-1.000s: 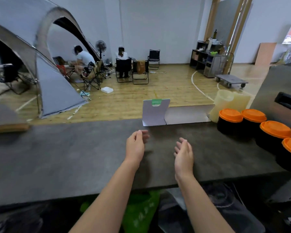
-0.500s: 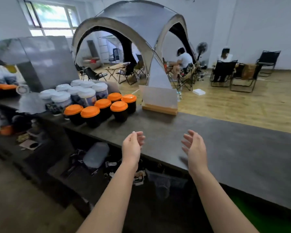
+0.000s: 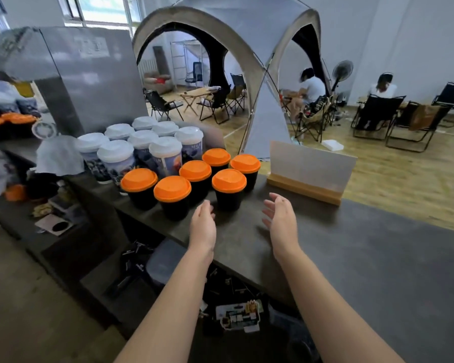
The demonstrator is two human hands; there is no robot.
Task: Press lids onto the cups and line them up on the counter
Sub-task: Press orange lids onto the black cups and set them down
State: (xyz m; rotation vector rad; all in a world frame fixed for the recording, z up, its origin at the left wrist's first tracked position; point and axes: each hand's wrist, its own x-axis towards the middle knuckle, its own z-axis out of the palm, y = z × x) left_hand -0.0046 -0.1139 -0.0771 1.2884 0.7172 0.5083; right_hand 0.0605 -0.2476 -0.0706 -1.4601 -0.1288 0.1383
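No readable text anywhere. Printed cups with white lids [image 3: 165,153]: lettering on wrap, too blurred to read. Grey panel [image 3: 89,74] behind cups: pale marks near top, illegible. Sticker card [image 3: 240,317] under counter: print too small to make out.

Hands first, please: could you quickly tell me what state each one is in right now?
Left hand: open, fingers relaxed, holding nothing, just short of the orange-lidded black cups.
Right hand: open, fingers spread, holding nothing, above the counter.
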